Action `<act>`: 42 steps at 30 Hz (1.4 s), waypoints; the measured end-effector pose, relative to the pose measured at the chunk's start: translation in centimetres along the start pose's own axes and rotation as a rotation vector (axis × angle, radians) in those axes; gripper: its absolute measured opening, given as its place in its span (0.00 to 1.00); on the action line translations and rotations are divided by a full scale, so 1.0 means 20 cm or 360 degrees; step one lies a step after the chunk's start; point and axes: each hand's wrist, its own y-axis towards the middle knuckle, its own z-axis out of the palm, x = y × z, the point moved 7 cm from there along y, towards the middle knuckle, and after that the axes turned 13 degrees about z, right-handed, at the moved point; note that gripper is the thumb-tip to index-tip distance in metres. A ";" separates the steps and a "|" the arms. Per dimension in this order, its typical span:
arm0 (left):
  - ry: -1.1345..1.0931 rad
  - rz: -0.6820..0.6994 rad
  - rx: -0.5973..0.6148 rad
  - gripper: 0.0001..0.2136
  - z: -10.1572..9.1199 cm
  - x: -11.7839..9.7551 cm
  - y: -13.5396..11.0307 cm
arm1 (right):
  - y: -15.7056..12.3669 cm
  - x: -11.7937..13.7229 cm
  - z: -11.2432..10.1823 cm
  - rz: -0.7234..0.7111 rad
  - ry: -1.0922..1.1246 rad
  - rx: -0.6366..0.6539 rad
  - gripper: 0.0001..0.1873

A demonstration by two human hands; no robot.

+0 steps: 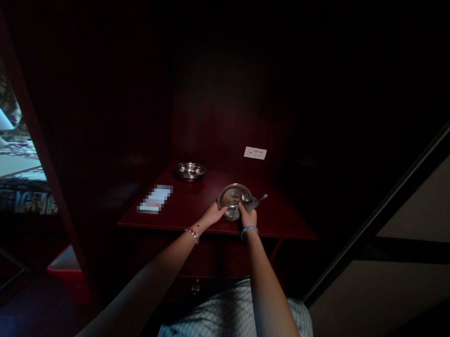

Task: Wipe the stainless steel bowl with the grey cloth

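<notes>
A steel bowl point(234, 195) is tilted up off the dark red wooden desk point(191, 215). My left hand point(213, 213) grips its left rim, fingers curled round the edge. My right hand point(246, 215) is closed on a grey cloth point(250, 205) pressed against the bowl's lower right side. A corner of the cloth sticks out to the right of the bowl. A bead bracelet is on my left wrist and a pale band on my right.
A second steel bowl point(190, 170) sits at the back left of the desk. A pale flat paper point(155, 199) lies on the desk's left part. A white wall socket point(255, 152) is behind. A red bin point(66, 270) stands on the floor at left.
</notes>
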 end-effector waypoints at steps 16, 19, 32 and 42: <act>-0.0103 -0.0147 -0.0290 0.15 -0.05 0.05 0.01 | -0.04 0.04 0.00 -0.0016 -0.0004 -0.0006 0.19; -0.0063 -0.0108 -0.0310 0.13 -0.07 0.04 0.02 | -0.05 0.06 0.01 -0.0013 0.0007 0.0023 0.19; -0.0002 -0.0127 -0.0185 0.17 -0.04 0.04 -0.01 | -0.02 0.03 0.00 0.0005 0.0031 -0.0024 0.18; 0.0133 -0.0166 0.0019 0.10 -0.02 0.09 -0.01 | 0.00 -0.01 0.00 0.0002 0.0089 -0.0028 0.19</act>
